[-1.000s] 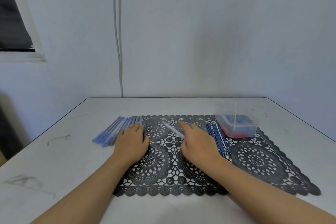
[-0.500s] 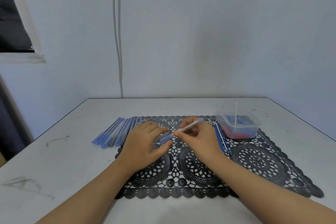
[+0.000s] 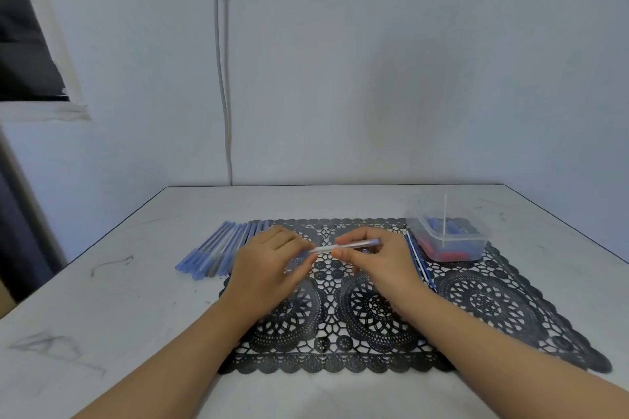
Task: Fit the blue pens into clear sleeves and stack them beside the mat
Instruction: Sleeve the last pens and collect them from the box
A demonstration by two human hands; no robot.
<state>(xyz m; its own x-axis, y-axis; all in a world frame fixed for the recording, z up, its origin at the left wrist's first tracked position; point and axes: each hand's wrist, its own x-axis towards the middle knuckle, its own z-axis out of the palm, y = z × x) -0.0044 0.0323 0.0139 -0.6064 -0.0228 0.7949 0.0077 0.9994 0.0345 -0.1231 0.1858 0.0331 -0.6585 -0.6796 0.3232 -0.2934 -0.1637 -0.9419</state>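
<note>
Both hands hold one blue pen in its clear sleeve (image 3: 343,246) just above the black lace mat (image 3: 476,303). My right hand (image 3: 377,258) pinches the pen near its middle, blue end pointing right. My left hand (image 3: 269,265) grips the left end, which is blurred. A row of sleeved blue pens (image 3: 218,250) lies on the table just left of the mat. A few bare blue pens (image 3: 417,257) lie on the mat to the right of my right hand.
A clear plastic tub (image 3: 449,241) with blue and red pieces and a thin white stick upright in it stands on the mat's far right corner. The grey table (image 3: 102,316) ends at a white wall behind. A cable runs down the wall.
My right hand picked the pen up off the mat and raised it. My left hand left the mat and took hold of its left end. The pen now lies closer to level.
</note>
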